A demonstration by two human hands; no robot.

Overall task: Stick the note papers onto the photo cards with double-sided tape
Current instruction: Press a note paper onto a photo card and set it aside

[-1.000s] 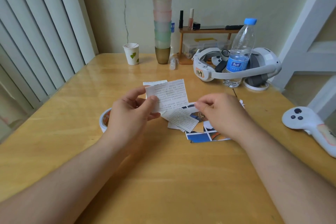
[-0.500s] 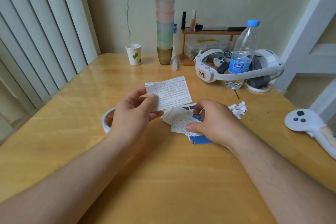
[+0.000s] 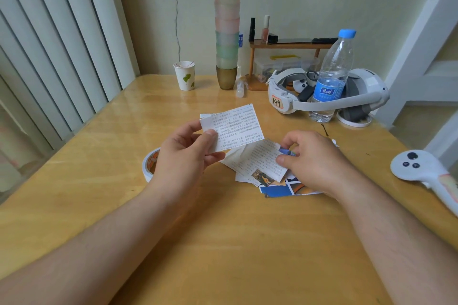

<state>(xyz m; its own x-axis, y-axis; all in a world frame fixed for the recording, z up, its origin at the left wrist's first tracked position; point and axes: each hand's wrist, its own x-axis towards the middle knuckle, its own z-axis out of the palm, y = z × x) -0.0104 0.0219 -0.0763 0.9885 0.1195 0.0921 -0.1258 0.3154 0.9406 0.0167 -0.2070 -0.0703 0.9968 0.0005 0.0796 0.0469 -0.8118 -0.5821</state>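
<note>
Headset (image 3: 327,96), far desk (image 3: 104,181) edge: tag handwritten "149". Bottle (image 3: 330,77): blue label, unreadable. Left hand (image 3: 184,156), grip pinching printed note paper (image 3: 235,127) above desk. Right hand (image 3: 314,158), grip pinching photo card (image 3: 287,151) corner over mid-desk pile. Tape roll (image 3: 150,163) behind left hand. Near desk bare wood.

Printed note paper (image 3: 238,129) held tilted above overlapping notes (image 3: 257,158) and colourful photo cards (image 3: 277,190).
</note>
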